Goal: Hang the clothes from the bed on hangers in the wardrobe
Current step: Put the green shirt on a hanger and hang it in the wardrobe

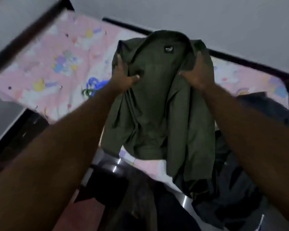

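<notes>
Grey wall (207,17) stands behind the bed (57,55), which has a pink sheet with cartoon figures and a dark frame (27,35). Above the bed a dark green shirt (157,105) is held up in the air, its collar at the top and its inside turned to the camera. Under the collar sits a small black label (169,49); it carries pale writing, but the picture is too blurred to read it.

The left hand (123,75) grips the shirt's left shoulder part, thumb in front and fingers around the cloth. The right hand (198,74) grips the other side in the same way. The lower edge of the shirt hangs down near the bed's near edge.

On the sheet, to the left of the shirt, lie what seem to be hangers, one blue (94,83) and one green (87,93), partly hidden by the left forearm. On the right side of the bed lies a pile of dark clothes (232,180), partly covered by the hanging shirt.
</notes>
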### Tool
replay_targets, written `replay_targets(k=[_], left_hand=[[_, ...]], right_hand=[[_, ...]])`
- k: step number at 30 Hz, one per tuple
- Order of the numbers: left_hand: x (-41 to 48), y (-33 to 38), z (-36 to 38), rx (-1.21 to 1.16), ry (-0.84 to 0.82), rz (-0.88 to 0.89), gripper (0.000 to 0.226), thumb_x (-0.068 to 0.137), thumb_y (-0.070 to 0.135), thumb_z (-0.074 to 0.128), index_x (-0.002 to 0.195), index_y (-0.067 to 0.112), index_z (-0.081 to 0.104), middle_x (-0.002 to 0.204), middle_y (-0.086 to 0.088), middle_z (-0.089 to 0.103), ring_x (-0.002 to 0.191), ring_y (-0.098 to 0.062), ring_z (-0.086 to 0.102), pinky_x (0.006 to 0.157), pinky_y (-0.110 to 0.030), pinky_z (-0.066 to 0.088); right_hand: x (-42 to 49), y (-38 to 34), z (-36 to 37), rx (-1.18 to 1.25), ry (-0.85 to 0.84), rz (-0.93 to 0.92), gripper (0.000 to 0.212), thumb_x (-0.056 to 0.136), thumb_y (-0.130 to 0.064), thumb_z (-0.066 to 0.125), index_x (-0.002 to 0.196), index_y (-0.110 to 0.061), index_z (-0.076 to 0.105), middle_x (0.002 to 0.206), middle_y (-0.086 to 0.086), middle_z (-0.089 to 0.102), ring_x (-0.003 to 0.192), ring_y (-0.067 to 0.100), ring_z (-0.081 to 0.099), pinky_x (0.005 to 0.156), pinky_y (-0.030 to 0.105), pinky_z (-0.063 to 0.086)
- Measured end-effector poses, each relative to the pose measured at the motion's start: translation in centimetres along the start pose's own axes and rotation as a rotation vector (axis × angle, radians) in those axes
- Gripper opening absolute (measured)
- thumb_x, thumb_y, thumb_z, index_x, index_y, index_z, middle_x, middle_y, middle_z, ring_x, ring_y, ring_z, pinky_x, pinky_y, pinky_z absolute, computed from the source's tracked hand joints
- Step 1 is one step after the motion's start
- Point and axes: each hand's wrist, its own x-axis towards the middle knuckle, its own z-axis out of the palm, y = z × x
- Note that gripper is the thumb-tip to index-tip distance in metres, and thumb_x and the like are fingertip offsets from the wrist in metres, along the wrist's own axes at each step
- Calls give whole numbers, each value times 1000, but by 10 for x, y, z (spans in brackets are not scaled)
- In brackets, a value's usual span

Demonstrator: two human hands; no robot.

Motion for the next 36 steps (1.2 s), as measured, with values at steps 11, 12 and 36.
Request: replay_targets(k=[11, 12, 36], left_hand=[[-122, -228, 169, 732, -600, 27, 87, 82, 27, 70, 154, 21, 22, 158, -22, 15, 143, -39, 19, 114, -47, 28], [-117, -239, 175, 777, -599, 43, 86, 83, 28, 69, 154, 22, 21, 158, -21, 14, 143, -40, 19, 114, -49, 28], [-76, -286, 158, 855, -810, 239, 54, 96, 60, 35, 101, 17, 67, 101, -14, 68, 100, -32, 64, 79, -36, 47]], right_hand=[[-144, 223, 230, -479, -564, 136, 91, 78, -53, 71, 153, -30, 26, 161, 9, 14, 148, 30, 12, 113, 56, 22], [-150, 235, 238, -528, -574, 131, 96, 76, -56, 71, 154, -32, 21, 162, 9, 6, 150, 30, 5, 113, 59, 18], [-151, 284, 228, -663, -487, 197, 27, 95, -30, 49, 117, -20, 61, 112, 13, 64, 97, 41, 63, 78, 44, 51]])
